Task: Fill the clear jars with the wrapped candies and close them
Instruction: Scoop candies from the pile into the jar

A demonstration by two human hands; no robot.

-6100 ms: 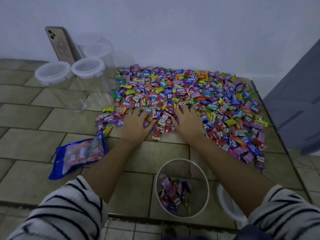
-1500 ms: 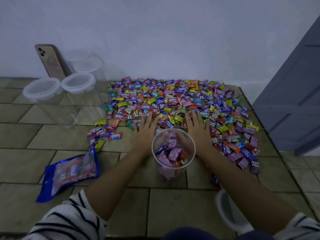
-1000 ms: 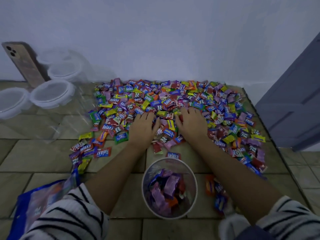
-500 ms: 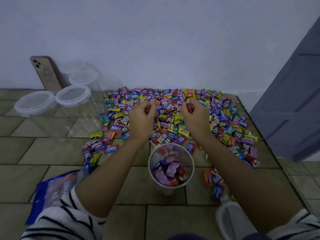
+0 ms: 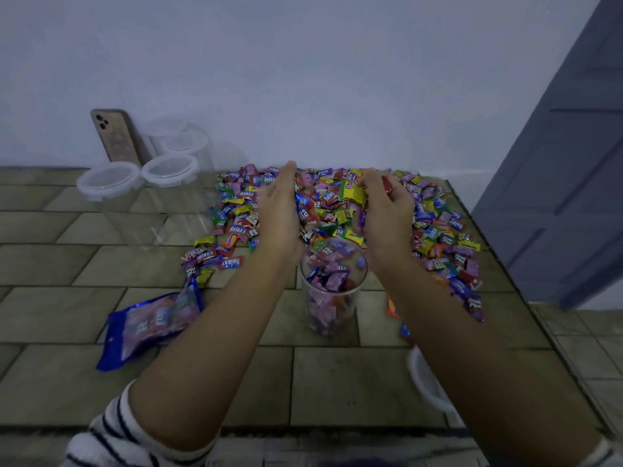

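Clear jar (image 5: 332, 291): open, upright, part-filled. Wrapped candies (image 5: 435, 230): heaped at its 12 o'clock. Lidded jars (image 5: 111, 183): 10 o'clock.

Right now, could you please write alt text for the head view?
The left hand and right hand cup wrapped candies near a partly filled, open clear jar on a tiled surface. Lidded empty jars stand at the left.

Home interior, tiled surface (image 5: 67, 264), plain white wall (image 5: 303, 79), grey panelled door (image 5: 573, 170)
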